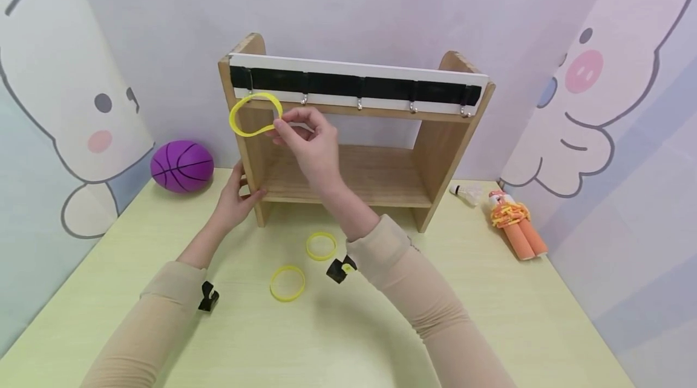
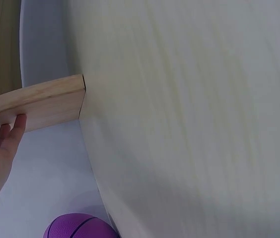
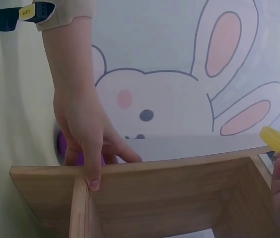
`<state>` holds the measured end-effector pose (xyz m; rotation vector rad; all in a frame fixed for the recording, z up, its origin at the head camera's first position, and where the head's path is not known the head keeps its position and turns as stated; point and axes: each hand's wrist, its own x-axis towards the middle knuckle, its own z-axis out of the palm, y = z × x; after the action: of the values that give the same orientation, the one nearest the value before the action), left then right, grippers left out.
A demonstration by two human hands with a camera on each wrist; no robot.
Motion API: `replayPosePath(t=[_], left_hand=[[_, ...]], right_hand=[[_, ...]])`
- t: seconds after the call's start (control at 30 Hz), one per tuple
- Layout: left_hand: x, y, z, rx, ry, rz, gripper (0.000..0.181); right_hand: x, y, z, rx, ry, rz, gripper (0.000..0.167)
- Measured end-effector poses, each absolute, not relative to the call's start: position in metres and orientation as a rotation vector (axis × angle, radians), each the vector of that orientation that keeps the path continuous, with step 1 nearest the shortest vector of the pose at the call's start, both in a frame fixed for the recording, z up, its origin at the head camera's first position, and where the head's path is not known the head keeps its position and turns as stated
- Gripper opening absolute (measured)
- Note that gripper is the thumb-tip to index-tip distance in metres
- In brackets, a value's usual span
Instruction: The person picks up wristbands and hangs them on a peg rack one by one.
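My right hand (image 1: 313,143) pinches a yellow rubber wristband (image 1: 235,114) between thumb and fingers, in front of the leftmost hook of a small wooden shelf (image 1: 348,185). The band's loop is bent out of round; whether it touches that hook I cannot tell. My left hand (image 1: 233,203) grips the shelf's left side panel low down. Its thumb lies at the front edge, and the fingers (image 2: 15,133) press the outer face in the left wrist view. Two more yellow wristbands, one nearer the shelf (image 1: 309,252) and one nearer me (image 1: 272,291), lie flat on the table.
Several metal hooks (image 1: 359,102) line the shelf's black-and-white front strip. A purple ball (image 1: 182,166) sits left of the shelf. To its right lie a shuttlecock (image 1: 469,194) and an orange-handled jump rope (image 1: 520,233). Cartoon-printed walls (image 1: 392,0) enclose the table (image 1: 245,339).
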<state>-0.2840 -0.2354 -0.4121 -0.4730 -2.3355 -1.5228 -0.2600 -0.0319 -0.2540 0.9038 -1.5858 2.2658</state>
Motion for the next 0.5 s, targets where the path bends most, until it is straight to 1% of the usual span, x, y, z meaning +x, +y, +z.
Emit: replayPosePath(t=[0.1,0.33,0.5], left_hand=[[-0.282,-0.234,-0.409,-0.461,-2.349,-1.521,0.083],[-0.265,-0.223,-0.386,-0.450,-2.367,-1.536,0.081],[-0.263,-0.222,-0.383,-0.440,-2.370,-1.539,0.079]], right_hand=[[-0.259,-0.033,-0.254,0.912,-1.570,2.259,0.018],[-0.258,-0.036,-0.255,0.930,-1.527,2.223,0.017],[-0.259,-0.040,-0.256,0.924,-1.518,2.203,0.017]])
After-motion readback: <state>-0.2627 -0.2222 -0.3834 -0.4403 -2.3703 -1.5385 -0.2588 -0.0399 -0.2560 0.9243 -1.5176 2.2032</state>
